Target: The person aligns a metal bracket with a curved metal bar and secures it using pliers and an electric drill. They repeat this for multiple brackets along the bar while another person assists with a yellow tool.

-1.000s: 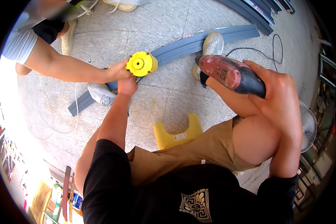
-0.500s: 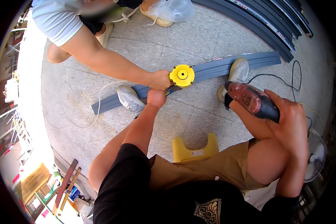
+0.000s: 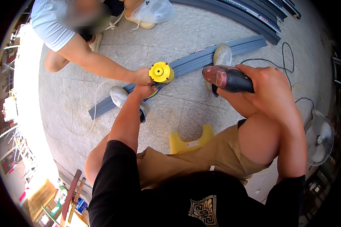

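Observation:
My right hand (image 3: 267,85) is closed round the black end of a red-and-black power tool (image 3: 217,77), raised over my right shin. My left hand (image 3: 143,91) is closed just below a yellow round housing (image 3: 161,72) with a black centre and dark bolts. Blue and yellow strands, perhaps wires, show beside my left fingers; what they grip is mostly hidden. A co-worker's hand (image 3: 142,76) holds the housing from the left. Beneath lies a long grey ribbed profile (image 3: 231,49) on the floor, with my shoes (image 3: 222,55) on it.
More dark profiles (image 3: 231,17) are stacked at the far right. A black cord (image 3: 288,56) loops on the floor to the right, near a fan (image 3: 319,139). A yellow stool (image 3: 192,143) stands between my legs. The co-worker crouches at the upper left; a pale hose (image 3: 96,102) curls below.
The view has shifted slightly. The yellow housing has tilted so that more of its side shows. The power tool has swung to point more to the left, closer to level.

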A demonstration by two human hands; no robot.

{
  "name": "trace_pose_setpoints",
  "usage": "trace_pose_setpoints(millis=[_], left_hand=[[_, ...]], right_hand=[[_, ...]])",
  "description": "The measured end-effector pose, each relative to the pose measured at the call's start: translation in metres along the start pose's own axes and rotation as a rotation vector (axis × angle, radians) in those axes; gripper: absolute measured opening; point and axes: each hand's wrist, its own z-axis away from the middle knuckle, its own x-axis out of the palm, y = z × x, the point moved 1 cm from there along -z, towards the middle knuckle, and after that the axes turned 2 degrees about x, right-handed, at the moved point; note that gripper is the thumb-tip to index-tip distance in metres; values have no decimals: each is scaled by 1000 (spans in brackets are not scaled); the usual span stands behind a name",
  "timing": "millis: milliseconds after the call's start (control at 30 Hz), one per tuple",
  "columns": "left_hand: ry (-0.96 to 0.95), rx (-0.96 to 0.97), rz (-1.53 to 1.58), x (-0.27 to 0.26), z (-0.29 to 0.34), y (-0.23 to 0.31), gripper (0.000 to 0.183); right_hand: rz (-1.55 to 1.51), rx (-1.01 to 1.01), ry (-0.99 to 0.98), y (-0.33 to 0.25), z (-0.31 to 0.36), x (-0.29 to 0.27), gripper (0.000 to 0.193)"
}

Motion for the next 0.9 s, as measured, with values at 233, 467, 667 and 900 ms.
trace_pose_setpoints(millis=[233,467,667,900], left_hand=[[1,-125,-130,-16,14,33,48],[57,-231,-139,-28,21,66,46],[-42,-284,-208,-21,37,40,46],[-190,-165,-281,-50,114,-19,43]], right_hand=[[23,-14,24,6,2,-1,29],[37,19,-53,15,7,1,27],[74,36,-78,14,6,0,25],[144,-66,-159,8,2,-13,26]])
